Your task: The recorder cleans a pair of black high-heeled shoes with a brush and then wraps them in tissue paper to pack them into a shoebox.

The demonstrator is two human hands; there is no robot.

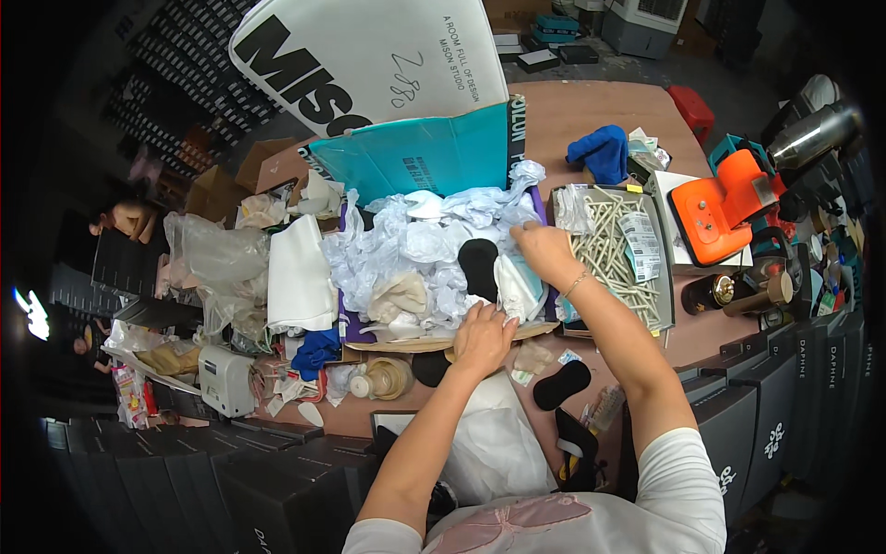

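A shallow carton (443, 343) full of crumpled white tissue paper (397, 249) lies before me. My right hand (543, 251) reaches to its right side, fingers bent and closed at the edge of the tissue paper. Lower down, my left hand (484, 340) rests at the near edge of the pile, fingertips slightly apart on the paper. Between the hands lie a black oval pad (478, 268) and a folded white piece (517, 288) with a bluish side. Another black pad (561, 385) is on the table to the right of my left wrist.
A box of cream-coloured sticks (609, 240) stands at the right, beside an orange machine (715, 217). A turquoise box panel (415, 162) rises behind the carton. White sheets (300, 272) and plastic bags (217, 249) lie left. An open box with white tissue (498, 443) is nearest me; dark shoe boxes (295, 489) flank me.
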